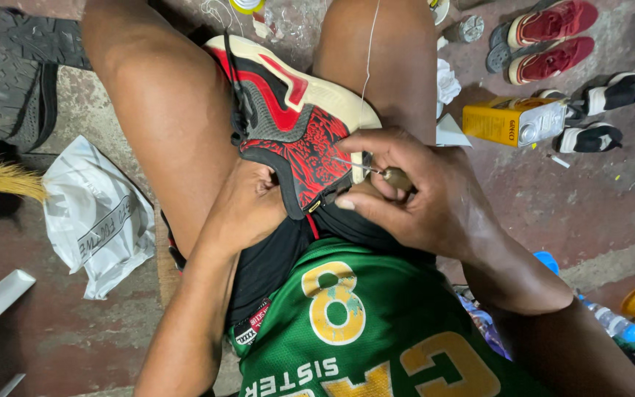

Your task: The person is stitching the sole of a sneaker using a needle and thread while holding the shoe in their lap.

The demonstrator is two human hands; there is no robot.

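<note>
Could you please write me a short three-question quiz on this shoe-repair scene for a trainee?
1. True or false: the right hand holds an awl against the heel end of the red and black sneaker.
2. Where is the left hand? A) on the yellow can B) tucked into the sneaker's opening C) on the white plastic bag
3. Fill in: the sneaker rests between the person's ____.

Key
1. True.
2. B; its fingers are hidden inside.
3. Knees; the yellow can and white plastic bag lie apart on the floor.
</note>
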